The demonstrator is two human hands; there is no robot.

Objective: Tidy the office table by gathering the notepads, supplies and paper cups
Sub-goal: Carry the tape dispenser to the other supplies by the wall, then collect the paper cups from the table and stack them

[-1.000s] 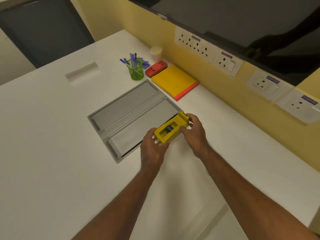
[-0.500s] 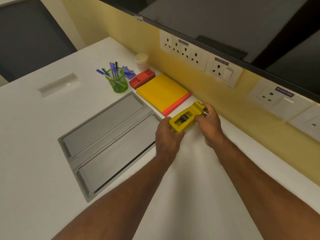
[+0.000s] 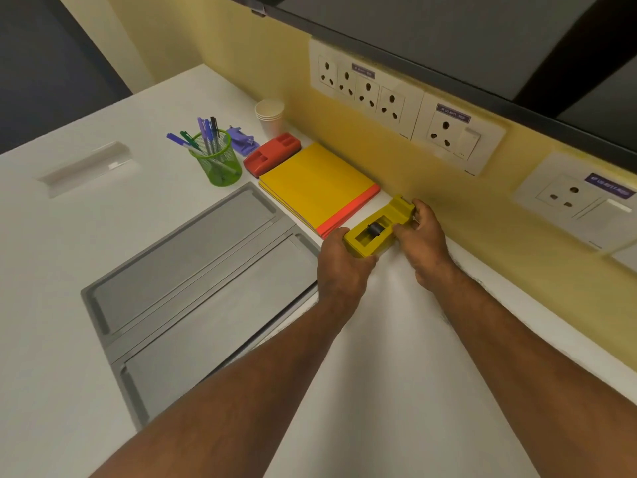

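Observation:
A yellow tape dispenser lies on the white table just right of the stacked yellow notepads, close to the yellow partition. My left hand grips its near end and my right hand grips its far end. Behind the notepads lie a red tape dispenser, a purple stapler, a green mesh pen cup with several pens, and a stack of paper cups by the wall.
A grey cable-tray lid is set into the table left of my arms. A clear plastic holder lies at the far left. Socket plates line the partition. A dark chair stands beyond the table.
Both hands have carried the yellow tape dispenser away from the grey lid's corner, forward and right, to a spot beside the notepads near the partition. The camera has moved closer.

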